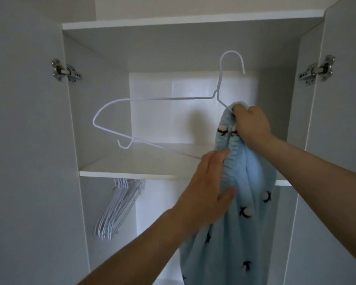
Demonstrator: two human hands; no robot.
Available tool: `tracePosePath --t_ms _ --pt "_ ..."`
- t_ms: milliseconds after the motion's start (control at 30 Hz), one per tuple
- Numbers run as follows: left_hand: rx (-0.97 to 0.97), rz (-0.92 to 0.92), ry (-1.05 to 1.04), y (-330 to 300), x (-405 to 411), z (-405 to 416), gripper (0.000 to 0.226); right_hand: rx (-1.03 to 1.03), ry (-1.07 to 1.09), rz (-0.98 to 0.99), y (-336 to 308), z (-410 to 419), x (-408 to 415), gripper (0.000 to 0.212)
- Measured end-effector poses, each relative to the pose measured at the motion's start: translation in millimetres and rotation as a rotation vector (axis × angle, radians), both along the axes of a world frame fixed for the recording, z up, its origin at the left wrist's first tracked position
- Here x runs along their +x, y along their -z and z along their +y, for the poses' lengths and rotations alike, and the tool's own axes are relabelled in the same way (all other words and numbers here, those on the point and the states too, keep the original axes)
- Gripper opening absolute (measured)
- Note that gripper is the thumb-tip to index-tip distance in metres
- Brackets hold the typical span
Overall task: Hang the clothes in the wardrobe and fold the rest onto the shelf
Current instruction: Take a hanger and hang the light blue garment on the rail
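A white wire hanger point(152, 99) is held up in front of the open wardrobe, its hook pointing up. A light blue fleece garment point(230, 233) with small dark and white motifs hangs from the hanger's right arm. My right hand point(250, 122) grips the garment's bunched top edge together with that end of the hanger. My left hand point(208, 186) holds the garment's elastic edge lower down, thumb on the cloth, beside the hanger's bottom wire. The hanger's right end is hidden inside the fabric.
The wardrobe shelf point(130, 174) runs behind the hands, with a white box point(152, 112) at its back. Below it, several white hangers point(117, 208) hang at the left. Both wardrobe doors stand open, hinges point(65, 72) showing at each side.
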State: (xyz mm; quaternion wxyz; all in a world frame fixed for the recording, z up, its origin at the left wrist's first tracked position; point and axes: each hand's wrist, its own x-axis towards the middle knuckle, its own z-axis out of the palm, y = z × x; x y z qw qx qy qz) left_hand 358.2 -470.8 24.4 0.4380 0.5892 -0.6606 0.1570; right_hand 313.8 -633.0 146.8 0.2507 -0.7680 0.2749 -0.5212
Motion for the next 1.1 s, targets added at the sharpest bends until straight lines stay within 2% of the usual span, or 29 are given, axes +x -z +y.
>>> tracePosePath --t_ms 67,133,200,300,367,433,533,633,767,867,900,933,1033,1067,1100 --pt "0.151 0.293 0.121 14 -2 -13 0.066 0.004 0.024 -0.001 -1 -4 0 0.037" --pt "0.171 0.392 0.088 27 2 -18 0.059 0.013 0.056 0.006 -2 -10 -1 0.038" --pt "0.282 0.433 0.100 40 15 -16 0.046 0.055 0.094 -0.037 -2 -20 -6 0.044" --pt "0.661 0.422 0.113 60 47 7 0.027 0.135 0.165 -0.124 -2 -37 -21 0.051" --pt "0.889 0.300 -0.060 66 78 28 0.040 0.130 0.199 -0.102 3 -48 -31 0.051" --pt "1.018 0.133 -0.294 60 105 45 0.057 0.074 0.227 -0.001 12 -55 -40 0.049" --pt "0.980 -0.125 -0.674 31 132 60 0.052 -0.059 0.276 0.173 31 -60 -47 0.048" --pt "0.906 -0.185 -0.920 -1 149 59 0.046 -0.174 0.288 0.340 46 -61 -47 0.046" --pt "0.840 -0.451 -1.043 -34 156 49 0.043 -0.304 0.309 0.487 54 -48 -36 0.045" --pt "0.579 -0.597 -1.067 -55 144 36 0.041 -0.314 0.327 0.522 54 -39 -25 0.041" --pt "0.462 -0.541 -1.068 -60 141 32 0.038 -0.308 0.331 0.519 53 -36 -22 0.042" --pt "0.366 -0.406 -1.062 -64 138 29 0.036 -0.297 0.325 0.502 53 -35 -20 0.042" --pt "0.242 0.342 -0.890 -69 130 26 0.050 -0.195 0.213 0.378 46 -28 -14 0.043" --pt "0.238 0.561 -0.779 -68 127 24 0.059 -0.168 0.177 0.337 43 -25 -13 0.043" --pt "0.204 0.705 -0.634 -66 123 23 0.060 -0.161 0.156 0.306 39 -22 -12 0.043"
